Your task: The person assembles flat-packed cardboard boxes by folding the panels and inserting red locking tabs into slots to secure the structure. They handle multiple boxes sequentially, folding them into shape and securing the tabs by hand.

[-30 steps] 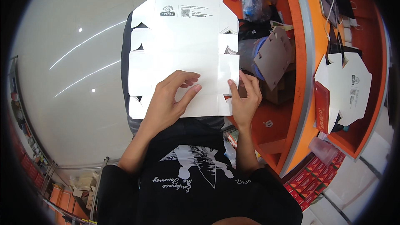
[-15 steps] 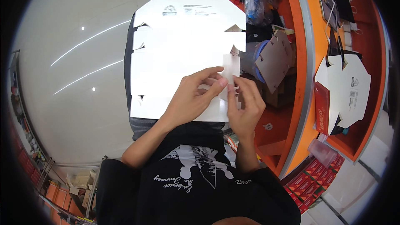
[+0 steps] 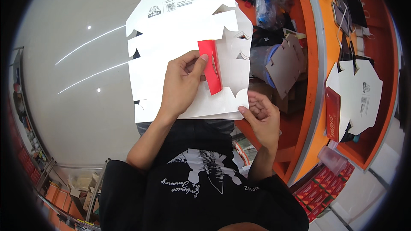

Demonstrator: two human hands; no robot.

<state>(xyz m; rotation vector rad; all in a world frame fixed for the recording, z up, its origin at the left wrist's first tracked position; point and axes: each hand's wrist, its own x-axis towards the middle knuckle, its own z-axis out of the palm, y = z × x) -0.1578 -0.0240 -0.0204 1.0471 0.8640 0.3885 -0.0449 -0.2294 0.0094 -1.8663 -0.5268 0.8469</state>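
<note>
Roughly centred, a flat white cardboard box blank [image 3: 171, 60] lies spread over the person's lap, its long axis running up and away from the body, printed end farthest off

Left hand [image 3: 182, 83] rests palm-down on the middle of the blank; thumb and forefinger are pinched on the edge of a side panel, folding it up so its red underside [image 3: 210, 66] shows as a narrow strip. That strip runs nearly parallel to the blank's long axis, tilted a little, and sits just to the right of the left hand's fingertips, touching them

Right hand [image 3: 261, 115] sits lower and farther right, at the blank's near right corner [image 3: 239, 108]. Fingers loosely curled, fingertips touching the corner's edge; whether it truly grips the card or only steadies it, I cannot tell

Key relation: the raised panel lies between the two hands, but the left is on it and the right is well below it, toward the body

Off to the right, apart from both hands: an orange counter [image 3: 317, 72], a brown cardboard blank [image 3: 284, 66] leaning beside it, and a second white blank [image 3: 357, 96] with a red face lying farther right
</note>
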